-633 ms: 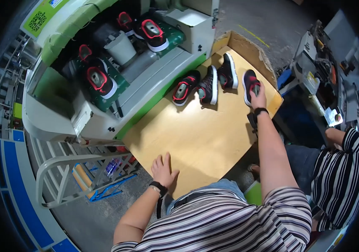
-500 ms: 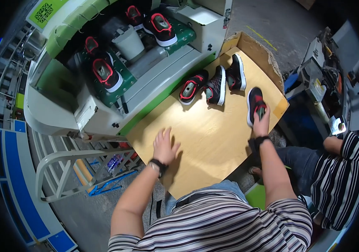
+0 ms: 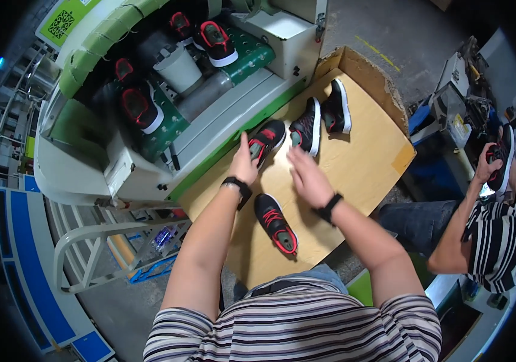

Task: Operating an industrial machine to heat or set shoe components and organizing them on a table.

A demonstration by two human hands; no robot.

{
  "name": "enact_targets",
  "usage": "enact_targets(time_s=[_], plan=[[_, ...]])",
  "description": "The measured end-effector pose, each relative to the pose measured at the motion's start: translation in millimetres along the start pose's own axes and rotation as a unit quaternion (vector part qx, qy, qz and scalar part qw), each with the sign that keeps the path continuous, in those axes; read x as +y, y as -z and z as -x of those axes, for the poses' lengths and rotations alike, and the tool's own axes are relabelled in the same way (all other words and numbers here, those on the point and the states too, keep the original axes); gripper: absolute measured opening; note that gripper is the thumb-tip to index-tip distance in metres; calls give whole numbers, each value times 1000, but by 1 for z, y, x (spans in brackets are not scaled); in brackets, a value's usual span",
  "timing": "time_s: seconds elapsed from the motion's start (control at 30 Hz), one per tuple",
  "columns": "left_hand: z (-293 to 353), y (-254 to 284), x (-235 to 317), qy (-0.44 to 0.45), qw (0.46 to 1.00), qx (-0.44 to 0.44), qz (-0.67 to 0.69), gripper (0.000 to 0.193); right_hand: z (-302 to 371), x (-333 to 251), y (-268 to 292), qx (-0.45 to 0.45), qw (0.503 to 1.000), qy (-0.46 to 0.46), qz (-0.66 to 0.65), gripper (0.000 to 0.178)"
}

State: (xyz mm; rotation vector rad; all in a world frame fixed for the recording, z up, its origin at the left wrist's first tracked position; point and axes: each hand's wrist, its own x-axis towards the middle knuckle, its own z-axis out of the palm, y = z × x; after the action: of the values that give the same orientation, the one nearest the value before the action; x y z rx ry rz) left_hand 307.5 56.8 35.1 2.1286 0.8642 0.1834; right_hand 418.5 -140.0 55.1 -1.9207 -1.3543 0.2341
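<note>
On the wooden board (image 3: 354, 175), my left hand (image 3: 245, 166) grips the heel end of a black sneaker with red trim (image 3: 268, 140); its toe points away to the right. My right hand (image 3: 313, 184) is open, fingers stretched toward the opening of a second black sneaker (image 3: 308, 128) with a white sole. Whether the fingertips touch it, I cannot tell. A third sneaker (image 3: 337, 108) lies on its side just beyond. Closer to me, between my forearms, a sneaker with red laces (image 3: 275, 223) sits on the board, its opening toward me.
A pale machine (image 3: 210, 114) with a green edge borders the board's far left; several sneakers (image 3: 217, 45) sit inside it on green perforated plates (image 3: 249, 57). Cardboard (image 3: 385, 90) edges the far right. At right, another person (image 3: 457, 241) holds a dark shoe (image 3: 502, 160).
The sneaker in my right hand was set down nearer me and released. My right hand moved left toward the standing row; my left hand moved up onto the leftmost sneaker. The other person raised a shoe.
</note>
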Motion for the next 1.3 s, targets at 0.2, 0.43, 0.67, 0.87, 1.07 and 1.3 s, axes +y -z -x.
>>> enact_targets(time_s=[0.2,0.43,0.67,0.87,1.07,1.3], plan=[[175,53,-60,88,993,-3,-75,96,-62,56,-26,-38,952,-110,283,114],[295,38,-50,122,992,-13,22,99,-34,85,-1,115,972,-123,165,89],[274,10,-25,185,978,-9,96,116,125,-13,-4,-115,903,-280,-306,93],[261,2,-43,117,993,3,22,114,116,-14,-8,-234,903,-160,-323,90],[258,24,4,-43,996,53,-51,79,-32,99,50,60,972,-49,224,62],[243,-6,15,-53,971,-124,-198,120,-83,142,48,83,893,-265,354,98]])
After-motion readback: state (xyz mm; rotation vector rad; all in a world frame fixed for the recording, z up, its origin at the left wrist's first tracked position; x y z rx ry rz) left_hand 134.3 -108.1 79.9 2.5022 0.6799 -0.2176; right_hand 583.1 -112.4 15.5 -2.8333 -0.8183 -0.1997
